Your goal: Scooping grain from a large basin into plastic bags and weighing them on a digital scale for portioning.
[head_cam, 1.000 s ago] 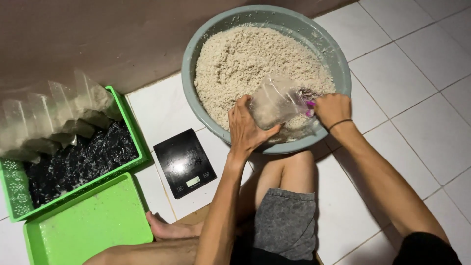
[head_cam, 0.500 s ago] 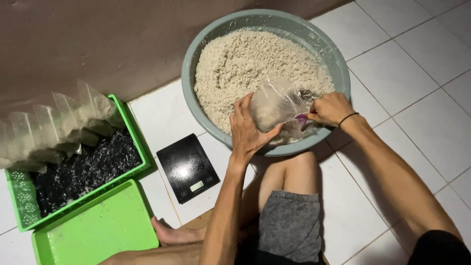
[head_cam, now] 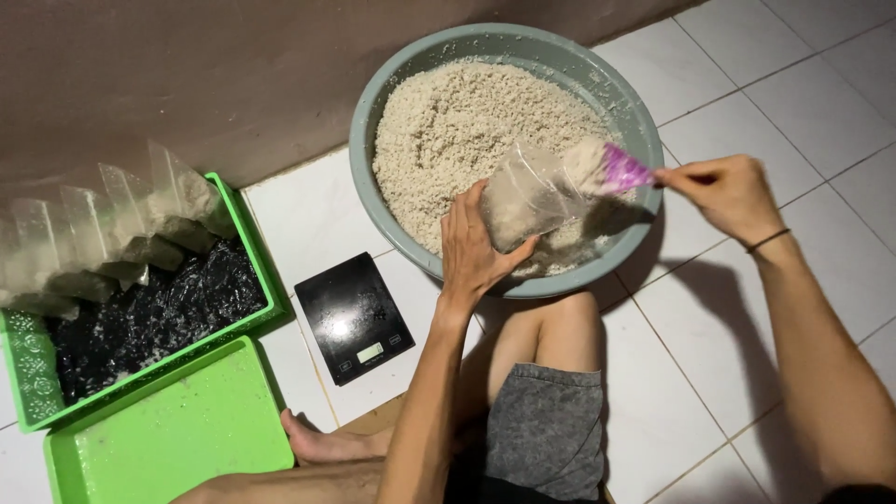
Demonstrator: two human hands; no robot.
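**Scooping grain into a clear bag over the basin**

Tilting above the grey basin point(head_cam: 644, 121), a clear plastic bag point(head_cam: 527, 196) is cradled from beneath by the left hand point(head_cam: 476, 247), its fingers closed around the bag's base. A purple scoop point(head_cam: 623, 170) is held at the bag's mouth by the right hand point(head_cam: 728, 191), pinched on the handle. Compared with a moment ago, the right hand has been drawn outward past the rim and the scoop lifted, so grain appears to be going into the bag. A black scale point(head_cam: 355, 317) is seen on the floor beside green trays point(head_cam: 177, 439).
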